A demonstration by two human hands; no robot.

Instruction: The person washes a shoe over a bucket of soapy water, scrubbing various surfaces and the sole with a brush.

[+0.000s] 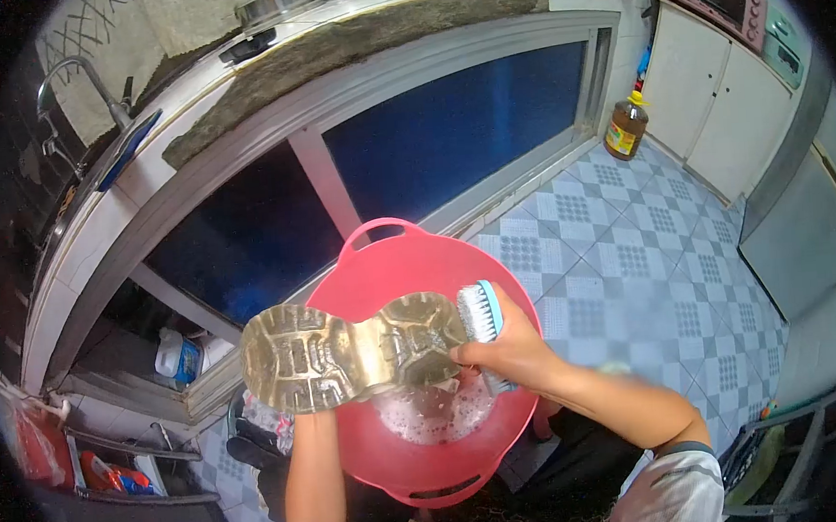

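A shoe (399, 343) is held sole up over a pink tub (380, 263), its worn, wet-looking treads facing me. My left forearm (316, 468) rises to the underside of the shoe. The left hand itself is hidden behind or inside the shoe, bearing it up. At the heel or toe end on the right, my right hand (509, 346) grips a scrub brush (481, 312) with a light blue back and white bristles turned toward the sole. The right thumb touches or nearly touches the sole's edge. Soapy water (447, 417) lies in the tub below.
Behind the tub runs a counter with sliding cabinet doors (458, 125). A tap (91, 80) stands at the left. An oil bottle (626, 126) stands on the tiled floor (599, 250) near a white cupboard (714, 99). A white jug (177, 356) sits left of the tub.
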